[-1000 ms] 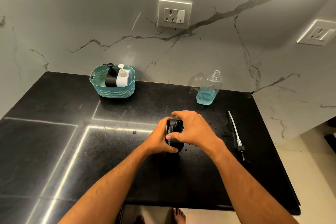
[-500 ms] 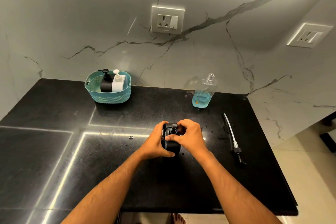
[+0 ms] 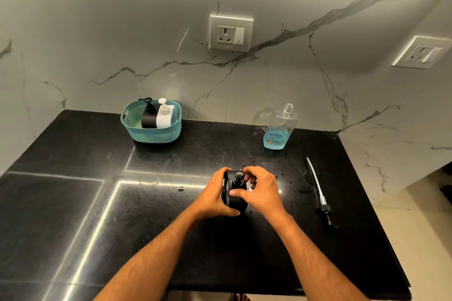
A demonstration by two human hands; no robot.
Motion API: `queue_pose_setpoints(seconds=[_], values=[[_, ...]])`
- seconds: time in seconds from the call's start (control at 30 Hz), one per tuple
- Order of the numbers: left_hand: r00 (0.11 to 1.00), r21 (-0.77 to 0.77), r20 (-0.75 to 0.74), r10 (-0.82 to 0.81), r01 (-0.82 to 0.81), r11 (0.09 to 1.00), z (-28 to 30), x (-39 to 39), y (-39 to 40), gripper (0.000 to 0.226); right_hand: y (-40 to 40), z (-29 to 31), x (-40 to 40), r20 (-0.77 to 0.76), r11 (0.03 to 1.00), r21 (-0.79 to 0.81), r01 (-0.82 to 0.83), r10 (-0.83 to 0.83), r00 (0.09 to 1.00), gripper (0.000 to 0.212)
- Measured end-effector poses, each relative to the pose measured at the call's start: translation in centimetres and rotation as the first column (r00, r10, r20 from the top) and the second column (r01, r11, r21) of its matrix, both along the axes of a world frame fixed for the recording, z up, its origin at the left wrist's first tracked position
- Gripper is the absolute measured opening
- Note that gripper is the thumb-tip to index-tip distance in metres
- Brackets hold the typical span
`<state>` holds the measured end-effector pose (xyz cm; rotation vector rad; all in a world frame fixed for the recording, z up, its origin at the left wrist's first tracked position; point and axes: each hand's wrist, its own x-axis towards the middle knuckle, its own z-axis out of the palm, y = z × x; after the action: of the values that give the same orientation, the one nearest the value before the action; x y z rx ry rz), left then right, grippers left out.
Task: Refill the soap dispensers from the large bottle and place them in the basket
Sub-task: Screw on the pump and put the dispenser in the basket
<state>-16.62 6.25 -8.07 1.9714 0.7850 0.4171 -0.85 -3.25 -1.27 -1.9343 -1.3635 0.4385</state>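
Black soap dispenser (image 3: pixel 236 199) upright on the black tabletop (image 3: pixel 73 203), near the middle, enclosed between both hands. Left hand (image 3: pixel 215 194) wrapped around the dispenser's left side, fingers curled over the body, thumb lying across the lower front. Right hand (image 3: pixel 263 190) closed on the right side and top, thumb pressed on the shoulder of the dispenser, fingers bent around the pump head (image 3: pixel 238 175), whose round knob shows between the two hands. Dispenser base touching the tabletop; both forearms reaching in from the near edge.

Teal basket (image 3: pixel 151 133) at the far left of the tabletop, against the marble wall (image 3: pixel 122 32), well apart from the hands. Inside it, two dispensers standing side by side and touching: black one (image 3: pixel 148 117) on the left, white one (image 3: pixel 164 117) on the right.

Large clear bottle (image 3: pixel 278 129) at the far right beside the wall, uncapped, blue liquid filling only its lower part. Loose pump with long dip tube (image 3: pixel 318 188) lying flat on the tabletop to the right of the right hand, apart from it, black head toward the near edge. Small droplets (image 3: pixel 181 188) scattered on the tabletop around the hands. Two wall sockets (image 3: pixel 231 33) above.
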Motion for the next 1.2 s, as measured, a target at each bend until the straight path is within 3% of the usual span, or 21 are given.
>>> queue_pose_setpoints(seconds=[0.2,0.33,0.43,0.63,0.77,0.93,1.1,1.2], values=[[1.000,0.000,0.003,-0.004,0.004,1.000,0.1,-0.1,0.0,0.102,-0.2,-0.4,0.0,0.001,1.000,0.002,0.018,-0.018,1.000,0.036],[1.000,-0.006,-0.002,-0.006,0.006,1.000,0.1,-0.1,0.0,0.103,0.1,-0.1,0.2,0.037,0.998,-0.001,0.057,-0.057,0.998,0.051],[1.000,-0.014,-0.002,0.000,0.000,1.000,0.1,-0.1,0.0,0.107,-0.1,-0.2,0.2,-0.071,1.000,0.022,-0.005,0.007,0.997,0.060],[1.000,-0.037,-0.003,-0.002,0.002,0.999,0.2,0.0,0.0,0.104,-0.2,-0.4,0.2,-0.099,0.999,0.026,0.048,-0.045,0.994,0.055],[1.000,-0.050,0.000,0.003,-0.003,0.999,0.2,0.0,0.0,0.106,-0.1,-0.3,0.6,-0.113,0.999,0.011,-0.052,0.053,0.992,0.064],[1.000,-0.043,-0.002,-0.002,0.002,0.999,0.3,0.0,0.0,0.104,0.5,-0.2,0.1,-0.069,0.998,0.008,-0.056,0.056,0.996,0.051],[1.000,-0.038,-0.002,-0.004,0.004,0.999,0.2,0.0,0.0,0.107,1.1,0.0,0.4,-0.048,0.980,-0.014,-0.199,0.198,0.979,0.049],[1.000,-0.042,-0.008,-0.008,0.007,0.999,0.3,0.1,0.1,0.102,1.1,0.1,0.9,-0.038,0.979,-0.016,-0.202,0.202,0.979,0.042]])
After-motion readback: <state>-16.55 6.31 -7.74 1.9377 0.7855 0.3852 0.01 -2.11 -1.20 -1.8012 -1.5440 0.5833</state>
